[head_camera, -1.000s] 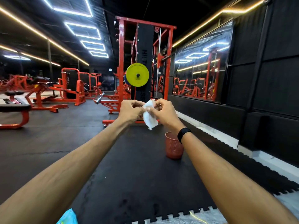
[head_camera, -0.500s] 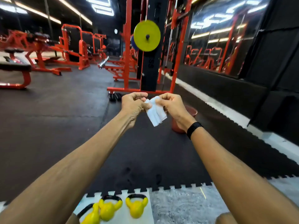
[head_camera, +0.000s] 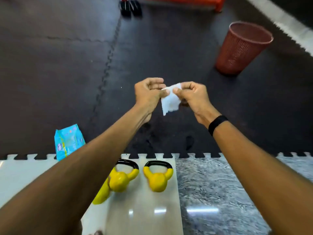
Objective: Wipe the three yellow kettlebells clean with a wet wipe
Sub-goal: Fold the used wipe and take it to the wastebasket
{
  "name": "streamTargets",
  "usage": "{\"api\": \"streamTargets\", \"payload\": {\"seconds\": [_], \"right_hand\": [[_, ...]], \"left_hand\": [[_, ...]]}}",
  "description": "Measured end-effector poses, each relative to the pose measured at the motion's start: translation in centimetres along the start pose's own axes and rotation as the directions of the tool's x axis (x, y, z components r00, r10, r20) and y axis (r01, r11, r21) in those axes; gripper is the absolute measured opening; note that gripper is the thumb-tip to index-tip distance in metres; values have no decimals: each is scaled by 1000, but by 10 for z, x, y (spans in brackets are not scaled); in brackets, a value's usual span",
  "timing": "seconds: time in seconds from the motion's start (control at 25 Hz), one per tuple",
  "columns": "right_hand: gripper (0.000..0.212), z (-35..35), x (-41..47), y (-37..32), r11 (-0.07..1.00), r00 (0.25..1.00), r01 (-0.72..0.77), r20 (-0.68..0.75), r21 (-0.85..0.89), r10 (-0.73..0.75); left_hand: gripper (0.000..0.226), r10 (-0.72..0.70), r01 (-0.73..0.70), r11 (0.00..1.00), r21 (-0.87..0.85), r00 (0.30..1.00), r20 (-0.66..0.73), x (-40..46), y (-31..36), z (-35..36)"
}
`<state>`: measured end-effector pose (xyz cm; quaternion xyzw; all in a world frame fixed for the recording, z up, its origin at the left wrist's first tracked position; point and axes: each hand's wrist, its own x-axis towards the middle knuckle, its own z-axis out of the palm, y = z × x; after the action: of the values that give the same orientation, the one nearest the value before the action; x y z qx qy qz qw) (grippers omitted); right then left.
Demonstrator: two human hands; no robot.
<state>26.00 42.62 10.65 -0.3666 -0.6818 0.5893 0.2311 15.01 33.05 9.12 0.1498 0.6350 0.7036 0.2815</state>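
Observation:
Both my hands pinch a white wet wipe (head_camera: 169,101) between them, held up over the black floor mat. My left hand (head_camera: 149,94) grips its left edge and my right hand (head_camera: 194,95) its right edge. Below, on a pale glossy floor tile (head_camera: 144,209), stand yellow kettlebells with black handles: one on the right (head_camera: 157,180), one in the middle (head_camera: 120,180), and a third (head_camera: 101,194) mostly hidden under my left forearm. The hands are well above and beyond the kettlebells, not touching them.
A blue pack of wipes (head_camera: 68,141) lies at the mat's edge to the left. A red mesh waste basket (head_camera: 242,48) stands at the far right. Black dumbbell ends (head_camera: 130,8) and an orange rack foot (head_camera: 218,4) are at the top. A grey marbled tile (head_camera: 220,192) lies right of the kettlebells.
The view has tipped down from the gym hall to the floor, bringing the kettlebells, wipe pack and basket into sight. Both hands have kept hold of the wipe.

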Motion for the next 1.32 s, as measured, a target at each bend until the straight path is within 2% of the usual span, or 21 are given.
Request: {"api": "streamTargets", "payload": {"seconds": [0.12,0.28,0.36,0.48,0.6,0.76,0.88,0.96,1.04,1.12,1.2,1.32], "right_hand": [[38,9,43,31,997,999,-34,38,-67,36],[38,21,51,65,980,982,-27,179,-198,64],[33,24,35,66,956,983,2,175,-294,52],[16,11,-4,43,930,986,9,156,-367,52],[9,-14,-36,-2,915,979,-8,184,-403,89],[13,-58,-70,-119,910,973,-55,183,-410,142],[22,-88,-86,-224,932,982,-67,142,-357,125],[31,-107,-94,-306,952,991,-70,92,-299,102],[37,-131,-98,-383,979,999,-49,10,-200,52],[33,-160,-98,-448,996,996,-18,-91,-85,10],[31,-191,-92,-508,999,988,37,-150,-6,-38],[27,-252,-89,-594,985,961,172,-222,16,-164]], "left_hand": [[30,-48,46,996,72,998,27,40,-45,-4],[34,-114,113,987,116,993,-1,44,-76,-8],[37,-95,94,982,164,995,-3,38,-66,-14],[36,-36,-2,936,353,994,101,-2,-36,-24],[34,-83,10,927,375,980,180,-56,-1,-23],[15,-100,-14,911,411,962,255,-95,111,6],[10,-96,-48,916,398,938,333,-100,224,30],[9,-120,-16,932,362,929,351,-105,317,49],[15,-134,16,950,311,922,362,-108,406,77],[21,-133,17,963,270,899,416,-109,484,111],[24,-100,-24,969,247,872,479,-108,548,148],[29,11,-143,965,219,859,513,-113,631,213]]}}
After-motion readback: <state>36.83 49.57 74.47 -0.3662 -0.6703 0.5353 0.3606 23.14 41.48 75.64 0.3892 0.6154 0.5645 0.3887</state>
